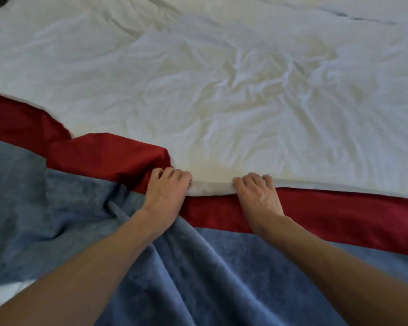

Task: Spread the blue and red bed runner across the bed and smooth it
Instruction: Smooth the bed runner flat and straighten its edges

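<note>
Closest to you the blue part of the runner (198,267) lies in long folds, and on the left it is bunched. It covers only the near strip of the bed. Your left hand (166,194) and right hand (257,198) are at the far edge of its red band (339,215), fingers (174,174) curled and held together, gripping that edge as far as I can judge. Pull evenly with both hands, then move them apart to flatten the bunch. Beyond lies the wrinkled white cover (222,90). No brand, label or writing can be read
</note>
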A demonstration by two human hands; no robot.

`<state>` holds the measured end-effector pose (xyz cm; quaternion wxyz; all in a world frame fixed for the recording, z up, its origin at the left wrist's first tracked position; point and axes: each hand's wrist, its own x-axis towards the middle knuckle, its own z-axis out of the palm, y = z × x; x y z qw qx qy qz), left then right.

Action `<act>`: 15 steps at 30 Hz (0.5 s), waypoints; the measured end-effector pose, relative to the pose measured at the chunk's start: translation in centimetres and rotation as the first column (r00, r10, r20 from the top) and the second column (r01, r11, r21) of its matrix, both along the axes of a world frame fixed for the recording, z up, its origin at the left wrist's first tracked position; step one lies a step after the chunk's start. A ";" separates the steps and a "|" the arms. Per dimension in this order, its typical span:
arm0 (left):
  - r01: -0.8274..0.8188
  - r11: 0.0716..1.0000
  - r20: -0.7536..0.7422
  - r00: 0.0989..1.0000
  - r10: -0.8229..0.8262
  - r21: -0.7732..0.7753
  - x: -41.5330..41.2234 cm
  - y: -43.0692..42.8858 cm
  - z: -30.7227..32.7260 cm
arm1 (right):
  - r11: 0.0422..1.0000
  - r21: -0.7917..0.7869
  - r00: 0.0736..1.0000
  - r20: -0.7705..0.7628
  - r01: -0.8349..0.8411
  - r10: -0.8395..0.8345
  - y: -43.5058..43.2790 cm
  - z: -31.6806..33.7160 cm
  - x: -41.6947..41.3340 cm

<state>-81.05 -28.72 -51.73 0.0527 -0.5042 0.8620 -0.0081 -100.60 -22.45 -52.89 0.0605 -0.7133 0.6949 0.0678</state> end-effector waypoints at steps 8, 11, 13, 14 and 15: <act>-0.050 0.997 -0.216 0.974 0.063 0.066 -1.2 -6.5 0.3 | 0.961 -0.084 0.960 0.128 0.262 -0.251 -4.5 0.2 -2.4; -0.026 0.996 -0.213 0.976 0.043 0.082 -2.8 -8.9 -0.1 | 0.945 -0.060 0.945 0.073 0.322 -0.318 -6.3 0.5 -4.1; 0.001 0.997 -0.192 0.981 0.015 0.080 -4.2 -10.2 -0.6 | 0.935 -0.036 0.936 0.008 0.351 -0.351 -7.4 0.9 -5.0; 0.016 0.996 -0.181 0.984 -0.001 0.082 -5.0 -10.7 -0.9 | 0.930 -0.019 0.930 -0.032 0.367 -0.367 -7.8 1.1 -5.6; 0.031 0.996 -0.172 0.985 -0.016 0.080 -5.8 -11.1 -1.4 | 0.925 -0.003 0.922 -0.071 0.381 -0.380 -8.0 1.1 -6.1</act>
